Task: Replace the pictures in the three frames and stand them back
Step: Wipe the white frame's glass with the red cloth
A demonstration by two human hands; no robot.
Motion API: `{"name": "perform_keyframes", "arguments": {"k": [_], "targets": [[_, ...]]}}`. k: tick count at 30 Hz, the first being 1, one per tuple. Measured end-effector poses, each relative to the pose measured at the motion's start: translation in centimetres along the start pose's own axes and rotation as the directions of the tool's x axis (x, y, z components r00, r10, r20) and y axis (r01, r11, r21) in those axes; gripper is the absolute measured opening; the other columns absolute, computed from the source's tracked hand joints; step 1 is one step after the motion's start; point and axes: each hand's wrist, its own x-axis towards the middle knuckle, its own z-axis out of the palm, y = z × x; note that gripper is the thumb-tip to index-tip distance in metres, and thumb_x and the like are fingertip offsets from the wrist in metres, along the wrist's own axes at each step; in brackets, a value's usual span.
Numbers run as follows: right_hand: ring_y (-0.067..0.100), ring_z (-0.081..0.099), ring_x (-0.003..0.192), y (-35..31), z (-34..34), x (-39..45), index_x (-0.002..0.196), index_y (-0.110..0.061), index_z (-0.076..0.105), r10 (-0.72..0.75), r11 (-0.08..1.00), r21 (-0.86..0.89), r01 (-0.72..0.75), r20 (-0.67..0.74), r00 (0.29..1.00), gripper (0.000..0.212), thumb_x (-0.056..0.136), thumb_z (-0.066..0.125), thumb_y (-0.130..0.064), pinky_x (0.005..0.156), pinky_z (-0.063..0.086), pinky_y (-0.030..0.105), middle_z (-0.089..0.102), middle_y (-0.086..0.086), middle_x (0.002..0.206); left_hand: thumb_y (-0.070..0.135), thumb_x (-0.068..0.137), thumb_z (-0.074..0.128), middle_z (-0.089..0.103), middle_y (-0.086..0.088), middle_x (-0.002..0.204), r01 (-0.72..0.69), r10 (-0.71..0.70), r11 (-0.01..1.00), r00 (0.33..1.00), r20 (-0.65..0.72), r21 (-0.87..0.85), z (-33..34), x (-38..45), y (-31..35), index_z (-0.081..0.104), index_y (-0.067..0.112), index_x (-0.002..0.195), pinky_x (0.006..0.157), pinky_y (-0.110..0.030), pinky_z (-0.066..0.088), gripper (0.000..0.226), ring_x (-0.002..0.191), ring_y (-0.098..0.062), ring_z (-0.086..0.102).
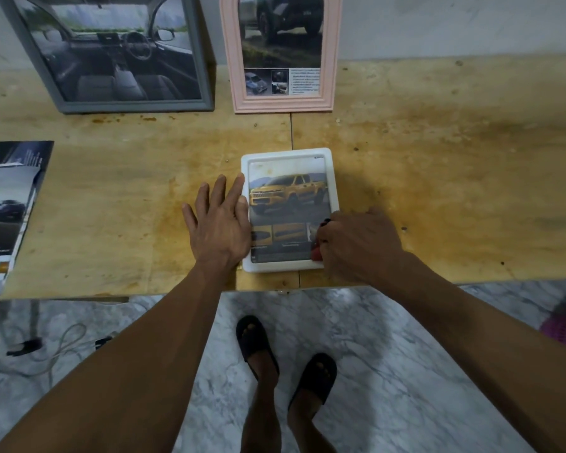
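Observation:
A small white frame (288, 152) lies flat near the table's front edge, holding a picture of a yellow pickup truck (288, 194). My left hand (219, 220) rests flat with straight fingers on the table against the frame's left edge. My right hand (356, 243) is curled at the frame's lower right corner, gripping a small red object (316, 255) that is mostly hidden. A grey frame (206, 103) with a car-interior picture and a pink frame (281, 106) with a dark truck picture stand upright against the wall.
A stack of car brochures (7, 204) lies at the table's left edge. The plywood table (438, 178) has bare surface to the right. Below are a marble floor, my sandalled feet, a white cable (62, 348) at left and a pink mat (562, 328) at right.

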Motion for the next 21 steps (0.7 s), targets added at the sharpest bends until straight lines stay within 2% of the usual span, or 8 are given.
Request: {"name": "perform_keyframes", "arguments": {"k": [3, 6, 8, 11, 13, 15, 19, 21], "targets": [[0.019, 0.058, 0.080, 0.5, -1.6, 0.6, 0.089, -0.029, 0.060, 0.065, 0.998, -0.015, -0.063, 0.127, 0.990, 0.018, 0.085, 0.056, -0.047, 0.075, 0.029, 0.036, 0.063, -0.006, 0.093, 0.048, 0.106, 0.017, 0.016, 0.008, 0.166, -0.003, 0.003, 1.000, 1.000, -0.002, -0.009, 0.0, -0.1, 0.1, 0.020, 0.045, 0.155, 0.120, -0.060, -0.002, 0.049, 0.154, -0.022, 0.002], [0.020, 0.053, 0.079, 2.8, -3.1, 0.1, 0.092, -0.028, 0.058, 0.246, 0.956, 0.079, -0.284, 0.315, 0.917, 0.021, 0.082, 0.058, -0.046, 0.075, 0.040, 0.036, 0.058, -0.004, 0.090, 0.048, 0.106, 0.017, 0.016, 0.008, 0.166, 0.000, 0.000, 1.000, 1.000, 0.006, -0.011, 0.0, -0.1, 0.0, 0.020, 0.046, 0.155, 0.120, -0.060, -0.002, 0.049, 0.154, -0.021, 0.001], [0.021, 0.056, 0.076, 4.9, -2.9, -0.8, 0.085, -0.025, 0.064, 0.384, 0.842, 0.298, -0.449, 0.254, 0.888, 0.022, 0.085, 0.048, -0.041, 0.071, 0.047, 0.035, 0.063, -0.001, 0.091, 0.048, 0.106, 0.017, 0.015, 0.008, 0.166, -0.004, 0.004, 1.000, 1.000, 0.007, -0.009, -0.1, 0.0, 0.0, 0.019, 0.046, 0.155, 0.120, -0.060, -0.002, 0.049, 0.154, -0.021, 0.001], [0.027, 0.058, 0.077, 6.0, -1.6, -2.0, 0.098, -0.021, 0.068, 0.579, 0.706, 0.516, -0.486, -0.025, 0.815, 0.031, 0.089, 0.041, -0.033, 0.070, 0.051, 0.037, 0.062, 0.008, 0.098, 0.048, 0.106, 0.017, 0.014, 0.008, 0.166, -0.006, 0.006, 1.000, 1.000, 0.018, -0.020, -0.3, 0.0, -0.1, 0.019, 0.045, 0.155, 0.120, -0.060, -0.003, 0.049, 0.154, -0.021, 0.000], [0.031, 0.056, 0.088, 5.4, -0.7, -2.4, 0.117, -0.020, 0.063, 0.661, 0.664, 0.526, -0.531, -0.081, 0.746, 0.033, 0.094, 0.042, -0.031, 0.074, 0.045, 0.036, 0.052, 0.009, 0.114, 0.047, 0.107, 0.017, 0.014, 0.008, 0.166, -0.008, 0.009, 0.999, 0.999, 0.031, -0.032, -0.3, -0.1, 0.1, 0.018, 0.044, 0.156, 0.120, -0.060, -0.004, 0.049, 0.154, -0.021, -0.001], [0.033, 0.056, 0.095, 4.2, 0.5, -2.9, 0.128, -0.022, 0.055, 0.695, 0.642, 0.498, -0.583, -0.057, 0.717, 0.035, 0.097, 0.042, -0.031, 0.075, 0.039, 0.036, 0.042, 0.008, 0.127, 0.047, 0.107, 0.016, 0.013, 0.007, 0.167, -0.017, 0.019, 0.999, 0.999, 0.046, -0.038, -0.4, 0.0, 0.1, 0.017, 0.044, 0.156, 0.120, -0.061, -0.004, 0.050, 0.154, -0.021, -0.002], [0.040, 0.049, 0.116, 1.6, 3.7, -4.0, 0.150, -0.020, 0.031, 0.661, 0.705, 0.359, -0.611, -0.021, 0.750, 0.053, 0.100, 0.037, -0.035, 0.079, 0.046, 0.045, 0.029, 0.014, 0.143, 0.047, 0.106, 0.015, 0.013, 0.006, 0.166, -0.030, 0.030, 0.999, 0.998, 0.061, -0.012, -0.5, 0.3, -0.1, 0.016, 0.043, 0.156, 0.119, -0.063, -0.001, 0.050, 0.154, -0.023, 0.000], [0.041, 0.042, 0.124, 1.2, 4.1, -4.3, 0.154, -0.018, 0.023, 0.647, 0.731, 0.297, -0.614, -0.016, 0.762, 0.059, 0.099, 0.036, -0.037, 0.082, 0.047, 0.048, 0.026, 0.016, 0.146, 0.047, 0.106, 0.015, 0.013, 0.006, 0.166, -0.032, 0.032, 0.999, 0.997, 0.071, 0.000, -0.6, 0.4, 0.0, 0.015, 0.043, 0.156, 0.119, -0.064, 0.000, 0.050, 0.154, -0.024, 0.000]]}}
